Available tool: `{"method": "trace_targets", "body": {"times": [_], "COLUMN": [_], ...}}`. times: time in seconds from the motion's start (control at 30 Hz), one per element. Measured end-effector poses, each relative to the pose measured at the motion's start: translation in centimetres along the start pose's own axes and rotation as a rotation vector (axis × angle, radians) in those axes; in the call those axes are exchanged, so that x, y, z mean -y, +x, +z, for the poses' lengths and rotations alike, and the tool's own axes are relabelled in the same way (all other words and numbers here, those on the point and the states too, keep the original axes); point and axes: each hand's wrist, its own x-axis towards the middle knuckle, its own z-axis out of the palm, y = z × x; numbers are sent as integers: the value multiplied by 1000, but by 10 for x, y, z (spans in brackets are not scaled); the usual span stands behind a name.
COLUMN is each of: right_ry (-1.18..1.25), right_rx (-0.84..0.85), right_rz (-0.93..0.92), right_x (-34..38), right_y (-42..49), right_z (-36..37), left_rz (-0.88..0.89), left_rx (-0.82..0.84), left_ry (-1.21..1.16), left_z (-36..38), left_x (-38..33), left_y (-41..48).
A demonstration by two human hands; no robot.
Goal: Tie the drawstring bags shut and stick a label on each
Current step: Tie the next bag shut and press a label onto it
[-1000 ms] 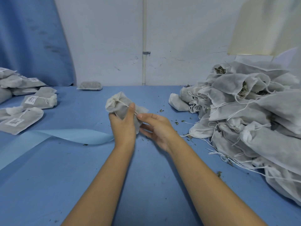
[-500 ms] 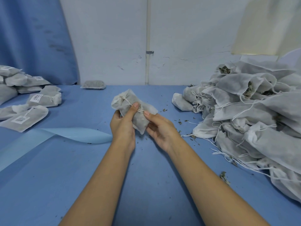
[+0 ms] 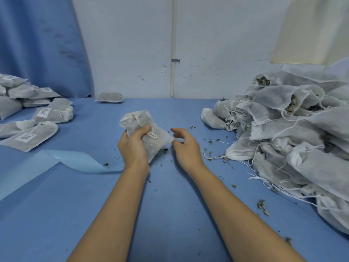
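A white drawstring bag [image 3: 151,140] filled with dried herbs sits in my left hand [image 3: 133,146], which grips it just above the blue table, thumb pressed on its tied cord. The bag's gathered mouth points up and away from me. My right hand [image 3: 186,146] hovers just right of the bag with loosely curled fingers and holds nothing. A strip of pale blue backing paper [image 3: 62,163] lies on the table to the left of my left wrist.
A big heap of untied white bags [image 3: 294,137] with loose strings fills the right side. Tied, labelled bags [image 3: 35,133] lie at the left. One flat bag [image 3: 109,97] lies by the back wall. Dried leaf crumbs are scattered over the blue table [image 3: 170,205].
My right hand has let go of the bag and moved slightly right. My left hand still holds the bag, now turned with its knotted cord facing me.
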Motion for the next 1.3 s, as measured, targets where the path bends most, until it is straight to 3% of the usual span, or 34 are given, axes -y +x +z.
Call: {"method": "trace_targets", "body": {"times": [0.17,0.43,0.53,0.7,0.9,1.0,1.17,1.3], "right_ry": [-306,-567,-606,-736,-714,-577,-282,-243], "right_rx": [131,322,305,100,42,48,17,-87], "right_rz": [-184,-291,-271,-280,-221,-197,-1,56], "right_x": [-6,0,0,-2,6,4,-2,-4], "right_y": [12,26,26,29,32,28,21,19], "right_z": [6,16,18,20,18,15,10,5], "left_rz": [-10,4,21,60,70,50,51,105], "left_rx": [-53,-45,-15,56,146,182,260,296], "left_ry": [-53,-81,-60,-36,107,204,344,448], "left_z": [-6,-9,-8,-7,-13,-15,-15,-14], "left_x": [-4,-4,-3,-2,-1,0,4,7], "left_y": [4,7,6,3,3,4,3,1]}}
